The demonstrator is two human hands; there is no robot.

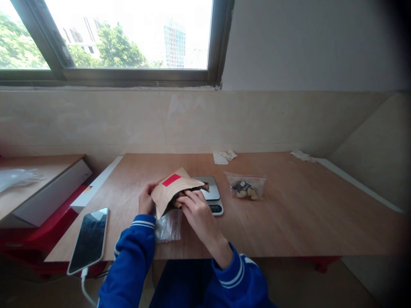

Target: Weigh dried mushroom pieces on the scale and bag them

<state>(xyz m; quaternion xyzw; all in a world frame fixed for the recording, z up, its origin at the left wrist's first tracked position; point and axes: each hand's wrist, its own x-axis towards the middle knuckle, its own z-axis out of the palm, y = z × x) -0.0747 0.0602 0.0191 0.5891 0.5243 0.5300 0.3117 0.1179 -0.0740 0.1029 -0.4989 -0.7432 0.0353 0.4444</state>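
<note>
My left hand (146,200) grips the left side of a brown paper bag (167,192) with a red label, holding it tilted on its side over the table. My right hand (196,210) has its fingers curled into the bag's open mouth, where small brown pieces show. The bag's mouth points toward a small silver scale (210,193) just behind my right hand. A clear empty zip bag (168,226) lies on the table under my wrists.
A clear zip bag of mixed pieces (245,187) lies right of the scale. A phone (89,239) with a cable rests at the wooden table's (305,214) front left corner. Crumpled paper scraps (226,156) lie at the back edge. A lower bench (38,184) stands left.
</note>
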